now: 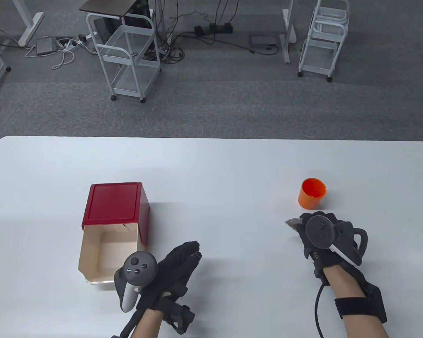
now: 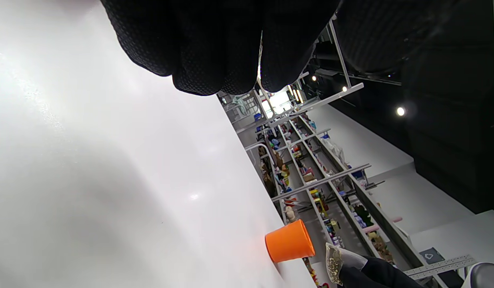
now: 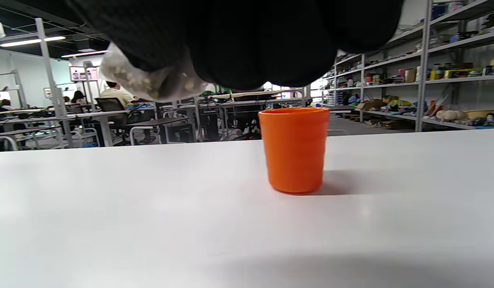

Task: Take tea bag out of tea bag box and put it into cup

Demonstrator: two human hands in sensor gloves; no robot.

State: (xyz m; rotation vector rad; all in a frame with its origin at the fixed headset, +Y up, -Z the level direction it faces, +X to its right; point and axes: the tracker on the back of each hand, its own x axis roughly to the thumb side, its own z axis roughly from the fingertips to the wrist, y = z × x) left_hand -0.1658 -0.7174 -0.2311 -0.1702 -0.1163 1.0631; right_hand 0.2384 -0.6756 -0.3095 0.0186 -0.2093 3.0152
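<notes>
A red tea bag box [image 1: 114,229] with its cream drawer pulled out and showing no bags stands at the left of the table. An orange cup [image 1: 312,192] stands upright at the right; it also shows in the left wrist view [image 2: 290,241] and the right wrist view [image 3: 294,149]. My right hand [image 1: 320,230] holds a translucent tea bag [image 1: 293,223] just short of the cup, on its near left side; the bag shows in the right wrist view [image 3: 149,80] and the left wrist view [image 2: 335,262]. My left hand [image 1: 176,267] is empty, fingers extended, right of the box.
The white table [image 1: 211,165] stretches wide around both objects. Its far edge lies beyond the cup, with carts and cables on the floor behind.
</notes>
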